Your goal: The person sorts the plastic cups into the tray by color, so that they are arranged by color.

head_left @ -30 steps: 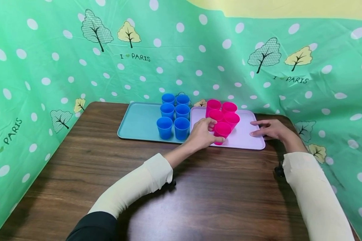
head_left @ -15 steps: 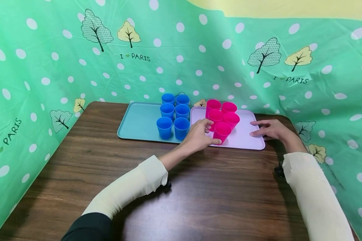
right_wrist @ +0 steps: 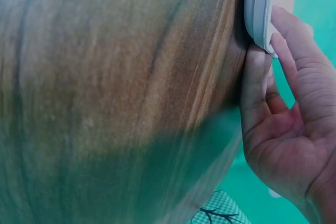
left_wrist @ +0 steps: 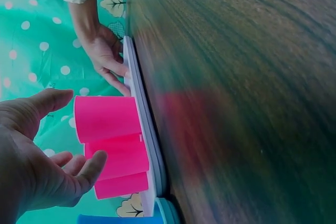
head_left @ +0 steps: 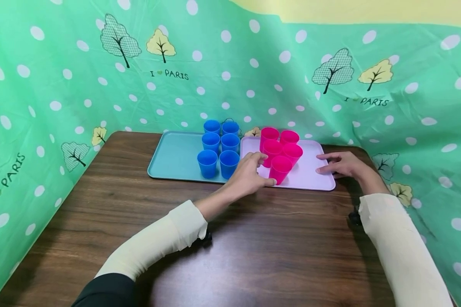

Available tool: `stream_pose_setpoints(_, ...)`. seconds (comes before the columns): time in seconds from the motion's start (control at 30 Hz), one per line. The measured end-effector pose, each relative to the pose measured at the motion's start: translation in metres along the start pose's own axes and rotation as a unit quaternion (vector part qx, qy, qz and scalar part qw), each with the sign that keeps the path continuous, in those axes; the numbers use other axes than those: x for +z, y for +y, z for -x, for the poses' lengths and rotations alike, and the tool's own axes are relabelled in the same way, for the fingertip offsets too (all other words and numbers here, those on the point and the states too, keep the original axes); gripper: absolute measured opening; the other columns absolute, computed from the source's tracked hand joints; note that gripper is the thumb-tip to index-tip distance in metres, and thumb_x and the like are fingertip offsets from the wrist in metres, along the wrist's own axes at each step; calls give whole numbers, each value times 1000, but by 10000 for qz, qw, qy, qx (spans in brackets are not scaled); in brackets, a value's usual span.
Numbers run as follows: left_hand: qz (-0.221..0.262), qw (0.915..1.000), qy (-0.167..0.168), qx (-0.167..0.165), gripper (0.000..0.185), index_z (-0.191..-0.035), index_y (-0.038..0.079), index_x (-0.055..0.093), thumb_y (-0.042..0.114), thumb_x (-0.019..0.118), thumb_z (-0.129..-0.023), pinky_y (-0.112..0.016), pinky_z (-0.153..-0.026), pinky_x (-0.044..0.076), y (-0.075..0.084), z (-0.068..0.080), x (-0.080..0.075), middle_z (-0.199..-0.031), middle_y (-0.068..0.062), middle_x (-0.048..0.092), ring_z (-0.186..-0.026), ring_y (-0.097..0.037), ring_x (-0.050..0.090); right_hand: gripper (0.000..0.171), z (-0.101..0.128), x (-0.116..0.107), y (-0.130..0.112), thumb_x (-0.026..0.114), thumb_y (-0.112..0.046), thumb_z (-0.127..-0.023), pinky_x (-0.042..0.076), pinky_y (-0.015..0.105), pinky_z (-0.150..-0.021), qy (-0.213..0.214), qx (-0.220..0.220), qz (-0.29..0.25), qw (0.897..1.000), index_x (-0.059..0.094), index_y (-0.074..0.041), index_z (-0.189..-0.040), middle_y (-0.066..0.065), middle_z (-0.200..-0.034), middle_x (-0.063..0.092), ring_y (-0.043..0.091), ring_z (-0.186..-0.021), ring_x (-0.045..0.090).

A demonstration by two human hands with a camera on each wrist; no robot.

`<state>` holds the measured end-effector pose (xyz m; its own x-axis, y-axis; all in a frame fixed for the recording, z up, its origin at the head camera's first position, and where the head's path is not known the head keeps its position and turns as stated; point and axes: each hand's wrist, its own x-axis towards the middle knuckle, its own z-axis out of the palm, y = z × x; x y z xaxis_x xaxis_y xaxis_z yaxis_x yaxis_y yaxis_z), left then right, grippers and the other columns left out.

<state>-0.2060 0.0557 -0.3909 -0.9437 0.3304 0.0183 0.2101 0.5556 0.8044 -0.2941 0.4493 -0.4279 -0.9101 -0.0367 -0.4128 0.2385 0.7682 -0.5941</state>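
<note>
My left hand (head_left: 249,177) is beside the front pink cup (head_left: 280,170), its thumb and fingers spread apart. In the left wrist view, a gap shows between the fingers (left_wrist: 90,170) and the cups. Several pink cups stand upright, close together, on the left part of a lilac tray (head_left: 311,175). At that tray's right end, my right hand (head_left: 343,164) holds the rim. Two of its digits lie over the tray's top, while others press by the outer edge, as the right wrist view shows.
A teal tray (head_left: 173,157) adjoins the lilac one on the left, with several blue cups (head_left: 207,164) standing in two columns on its right part. Both trays rest near the back of a dark wooden table (head_left: 253,247). Green dotted cloth (head_left: 215,64) hangs behind and at the sides.
My left hand has drawn back to the left from the front pink cup, and its thumb has come off the cup's side. The right hand stays at the tray's end.
</note>
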Motion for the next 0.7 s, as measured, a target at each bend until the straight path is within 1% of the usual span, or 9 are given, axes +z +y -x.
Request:
stream_pose_setpoints(0.1, 70, 9999, -45, 94, 79, -155, 9, 61, 28, 98, -88, -44, -100, 66, -1, 2, -2, -148, -12, 65, -135, -28, 64, 95, 2, 1, 0, 92, -50, -94, 67, 51, -105, -42, -40, 43, 10000, 51, -8, -169, 36, -170, 39, 52, -140, 58)
stream_pose_setpoints(0.23, 156, 9997, -92, 178, 78, -155, 10, 62, 26, 97, -88, -44, -98, 68, 1, 5, -5, -147, -11, 65, -136, -32, 67, 90, 5, 1, -1, 89, -47, -97, 68, 51, -102, -44, -126, 98, 9999, 52, -7, -168, 37, -171, 38, 51, -136, 62)
stream_pose_setpoints(0.33, 138, 9996, -105, 223, 77, -155, 10, 62, 25, 98, -88, -43, -97, 69, 4, 9, -9, -145, -9, 65, -135, -32, 69, 87, 6, 1, -1, 87, -44, -100, 68, 53, -102, -50, -227, 178, 9996, 51, -5, -168, 38, -166, 42, 51, -132, 65)
stream_pose_setpoints(0.43, 77, 9996, -113, 254, 77, -155, 12, 63, 26, 98, -88, -40, -97, 69, 6, 13, -14, -144, -7, 66, -132, -29, 70, 86, 7, 3, -1, 87, -45, -100, 69, 52, -99, -14, -272, 268, 9993, 52, -6, -168, 36, -151, 52, 46, -126, 67)
stream_pose_setpoints(0.53, 58, 9995, -115, 305, 77, -155, 14, 63, 26, 98, -88, -38, -95, 69, 7, 17, -20, -144, -7, 66, -130, -27, 71, 86, 7, 5, 0, 86, -47, -100, 70, 50, -97, 15, -329, 362, 9988, 52, -6, -168, 32, -139, 55, 43, -122, 65)
stream_pose_setpoints(0.63, 85, 9993, -87, 352, 78, -156, 14, 62, 27, 98, -88, -39, -95, 70, 6, 20, -28, -145, -8, 66, -130, -28, 72, 88, 7, 6, -1, 86, -50, -100, 70, 50, -97, 45, -369, 373, 9986, 52, -7, -169, 32, -142, 55, 43, -124, 62)
stream_pose_setpoints(0.7, 105, 9992, -54, 375, 78, -156, 13, 62, 28, 98, -88, -40, -97, 70, 5, 22, -33, -146, -9, 66, -131, -28, 72, 89, 7, 5, -2, 85, -51, -100, 70, 52, -97, 35, -425, 397, 9983, 50, -6, -169, 35, -147, 52, 46, -125, 61)
